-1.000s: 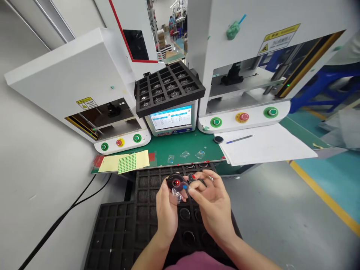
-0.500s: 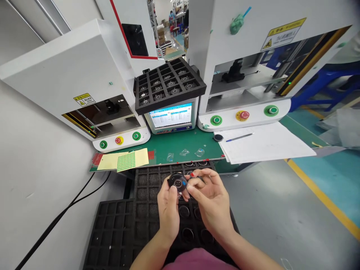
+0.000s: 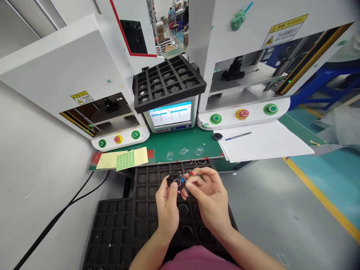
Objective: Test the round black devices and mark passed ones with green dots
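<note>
My left hand [image 3: 168,206] is closed on a round black smartwatch body [image 3: 176,178], the thumb lying over its sensor face and the fingers behind. A small blue tab [image 3: 182,180] shows on that face. At the right rim, my right hand [image 3: 213,198] has its thumb and forefinger pinched together, touching or almost touching the watch body. Whatever is between those fingertips is too small to make out. A red spot [image 3: 191,173] shows by the right fingers. Below the hands, a black foam tray [image 3: 146,215] holds several round watch parts [image 3: 187,232].
Clear film pieces [image 3: 199,151], green-dot sticker sheets [image 3: 125,160], paper [image 3: 270,144] and a pen [image 3: 239,135] lie on the green table [image 3: 157,144]. Two white press machines [image 3: 242,114] flank a screen [image 3: 171,114], with a filled black tray [image 3: 170,80] above it. Another tray [image 3: 111,225] sits lower left.
My left thumb has slid up over the centre of the watch face, and the watch body has tipped slightly. The right hand keeps its pinch at the rim. The camera view has shifted a little.
</note>
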The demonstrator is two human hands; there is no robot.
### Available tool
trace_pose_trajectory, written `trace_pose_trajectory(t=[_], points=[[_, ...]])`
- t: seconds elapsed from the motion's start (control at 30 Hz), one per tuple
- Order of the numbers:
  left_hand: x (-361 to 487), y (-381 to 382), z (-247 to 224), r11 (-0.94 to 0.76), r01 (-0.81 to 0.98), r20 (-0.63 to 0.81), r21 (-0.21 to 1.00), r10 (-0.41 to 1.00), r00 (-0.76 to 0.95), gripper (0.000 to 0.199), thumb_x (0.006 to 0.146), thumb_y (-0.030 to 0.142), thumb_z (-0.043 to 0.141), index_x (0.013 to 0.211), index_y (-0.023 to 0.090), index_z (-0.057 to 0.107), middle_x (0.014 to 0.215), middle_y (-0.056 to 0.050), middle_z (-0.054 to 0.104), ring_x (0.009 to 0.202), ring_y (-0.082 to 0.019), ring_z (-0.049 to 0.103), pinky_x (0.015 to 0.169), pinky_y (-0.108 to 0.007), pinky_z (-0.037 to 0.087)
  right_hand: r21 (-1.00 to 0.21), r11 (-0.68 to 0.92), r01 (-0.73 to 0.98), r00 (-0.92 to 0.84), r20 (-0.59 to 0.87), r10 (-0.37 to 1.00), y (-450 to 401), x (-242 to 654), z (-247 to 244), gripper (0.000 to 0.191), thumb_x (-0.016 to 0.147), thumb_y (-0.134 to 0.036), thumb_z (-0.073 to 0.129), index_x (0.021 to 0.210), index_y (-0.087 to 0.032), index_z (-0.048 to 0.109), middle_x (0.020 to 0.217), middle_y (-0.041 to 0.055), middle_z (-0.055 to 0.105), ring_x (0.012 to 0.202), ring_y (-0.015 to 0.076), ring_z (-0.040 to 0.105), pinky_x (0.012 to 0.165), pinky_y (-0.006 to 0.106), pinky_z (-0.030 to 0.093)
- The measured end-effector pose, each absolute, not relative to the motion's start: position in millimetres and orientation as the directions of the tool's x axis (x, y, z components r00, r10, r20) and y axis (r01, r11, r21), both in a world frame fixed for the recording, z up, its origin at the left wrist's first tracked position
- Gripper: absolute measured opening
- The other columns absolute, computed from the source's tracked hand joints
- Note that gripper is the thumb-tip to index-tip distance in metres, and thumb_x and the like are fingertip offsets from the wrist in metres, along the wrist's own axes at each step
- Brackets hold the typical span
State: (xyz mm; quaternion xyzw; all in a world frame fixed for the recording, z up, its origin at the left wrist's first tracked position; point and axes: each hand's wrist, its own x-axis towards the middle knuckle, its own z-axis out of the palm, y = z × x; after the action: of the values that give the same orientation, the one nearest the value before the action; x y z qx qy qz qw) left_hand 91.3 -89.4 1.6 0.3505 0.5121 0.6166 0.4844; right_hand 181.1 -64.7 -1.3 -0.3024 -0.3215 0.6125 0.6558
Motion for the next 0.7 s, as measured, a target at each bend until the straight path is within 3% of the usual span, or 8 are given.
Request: trace_pose_trajectory(t=[0.2,0.3,0.4,0.57,0.7], points=[[88,-89,2,0.012,-0.074,-0.036,0.997,0.945,-0.325,0.027,0.088,0.044,0.058,0.092,0.017,0.059,0.087,-0.006,0.072,0.068,-0.013,0.063,0.063,-0.023,0.05,-0.932,0.228,-0.281,0.209,0.173,0.962,-58,177,-16,0.05,0.065,-0.013,0.077,0.106,-0.026,0.051,0.103,0.0009,0.057,0.082,0.0127,0.059,0.073,0.028,0.048],[66,-94,-13,0.046,0.054,-0.019,0.997,0.907,-0.421,0.028,0.087,0.047,0.057,0.087,0.019,0.05,0.087,-0.007,0.073,0.067,-0.014,0.066,0.066,-0.027,0.053,-0.956,0.195,-0.22,0.31,0.121,0.943,-44,191,-43,0.035,0.075,-0.021,0.069,0.103,-0.025,0.048,0.1,0.0013,0.056,0.079,0.0117,0.058,0.071,0.028,0.048],[33,-113,-44,0.195,0.27,-0.061,0.943,0.898,-0.435,0.032,0.084,0.051,0.057,0.083,0.02,0.048,0.081,-0.006,0.072,0.066,-0.015,0.068,0.066,-0.028,0.055,-0.984,0.158,-0.078,0.417,0.112,0.902,-36,215,-82,0.028,0.08,-0.028,0.063,0.1,-0.024,0.044,0.098,0.0016,0.055,0.075,0.011,0.057,0.07,0.027,0.047],[8,-141,-94,0.302,0.462,-0.136,0.834,0.923,-0.359,0.03,0.077,0.046,0.063,0.071,0.018,0.054,0.048,0.004,0.054,0.041,-0.013,0.054,0.041,-0.021,0.043,-0.996,0.083,0.045,0.343,0.093,0.935,-43,231,-145,0.024,0.079,-0.03,0.062,0.094,-0.022,0.045,0.086,0.0012,0.059,0.066,0.0125,0.056,0.062,0.028,0.046],[22,-109,-118,0.217,0.656,0.008,0.723,0.947,-0.322,0.021,0.082,0.037,0.057,0.079,0.017,0.063,0.064,-0.001,0.059,0.052,-0.013,0.055,0.055,-0.024,0.047,-0.993,0.097,0.069,0.295,0.113,0.949,-44,217,-176,0.021,0.079,-0.036,0.062,0.085,-0.022,0.047,0.071,-0.0006,0.058,0.057,0.0137,0.054,0.056,0.029,0.044]])
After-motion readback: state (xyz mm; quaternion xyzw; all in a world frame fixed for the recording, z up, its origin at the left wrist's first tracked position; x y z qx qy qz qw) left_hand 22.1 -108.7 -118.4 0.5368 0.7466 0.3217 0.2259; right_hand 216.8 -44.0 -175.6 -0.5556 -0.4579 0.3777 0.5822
